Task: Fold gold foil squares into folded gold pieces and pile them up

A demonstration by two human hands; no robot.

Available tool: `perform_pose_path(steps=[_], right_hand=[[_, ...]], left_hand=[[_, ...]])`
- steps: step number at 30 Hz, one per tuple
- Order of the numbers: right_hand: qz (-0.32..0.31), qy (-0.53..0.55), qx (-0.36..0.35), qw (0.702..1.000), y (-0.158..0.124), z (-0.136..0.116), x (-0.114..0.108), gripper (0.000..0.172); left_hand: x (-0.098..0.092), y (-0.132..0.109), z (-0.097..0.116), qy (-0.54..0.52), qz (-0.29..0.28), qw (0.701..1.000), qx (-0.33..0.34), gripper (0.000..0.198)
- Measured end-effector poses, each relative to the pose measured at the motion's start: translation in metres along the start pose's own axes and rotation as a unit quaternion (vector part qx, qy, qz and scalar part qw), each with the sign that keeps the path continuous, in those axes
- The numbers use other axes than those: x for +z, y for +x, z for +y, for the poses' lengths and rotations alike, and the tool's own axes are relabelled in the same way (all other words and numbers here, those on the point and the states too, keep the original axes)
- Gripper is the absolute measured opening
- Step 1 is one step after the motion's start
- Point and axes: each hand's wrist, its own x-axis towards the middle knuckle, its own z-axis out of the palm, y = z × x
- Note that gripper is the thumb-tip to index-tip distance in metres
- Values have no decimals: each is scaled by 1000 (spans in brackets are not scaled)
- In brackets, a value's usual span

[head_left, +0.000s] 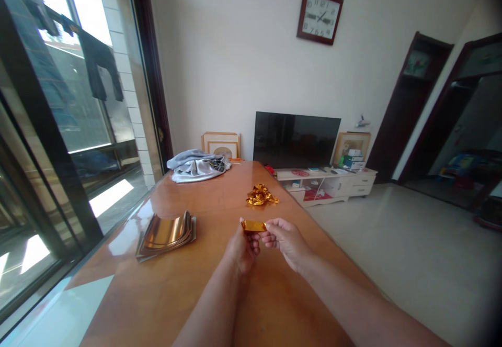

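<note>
A small piece of folded gold foil paper (pixel 254 226) is held level above the wooden table (pixel 219 294). My left hand (pixel 243 247) grips its left end, with the fingers curled beneath. At the right end, my right hand (pixel 285 239) pinches the foil between thumb and fingers. Just beyond my hands lies a pile of folded gold foil pieces (pixel 262 195). To the left, a stack of gold foil sheets (pixel 167 232) rests on the tabletop with its edges curling up.
A bundle of grey cloth (pixel 198 166) sits at the table's far left, near framed pictures (pixel 221 143). Past the far end stand a television (pixel 296 140) and a low white cabinet (pixel 341 185). Glass doors (pixel 35 179) run along the left; tiled floor (pixel 396 237) lies right.
</note>
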Motion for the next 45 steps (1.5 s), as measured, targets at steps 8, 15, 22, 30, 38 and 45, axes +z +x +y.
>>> perform_pose_path(steps=[8,15,22,30,38,45], right_hand=[[-4,-40,-30,999,-6,-8,5,25],[-6,-41,-34,999,-8,-9,5,26],[-5,-39,-31,999,-9,-7,4,26],[-7,-26,-15,1000,-6,-5,4,28],[10,-60,12,998,2,3,-6,21],[28,-60,10,998,13,6,-11,16]], left_hand=[[-1,-3,2,-10,-49,999,-19,61],[-3,-1,0,-30,-59,998,3,55],[-2,0,-1,-35,-54,998,13,52],[-2,-1,0,-20,-50,998,13,55],[-3,0,1,12,-2,1000,12,53],[-4,4,1,33,34,999,12,57]])
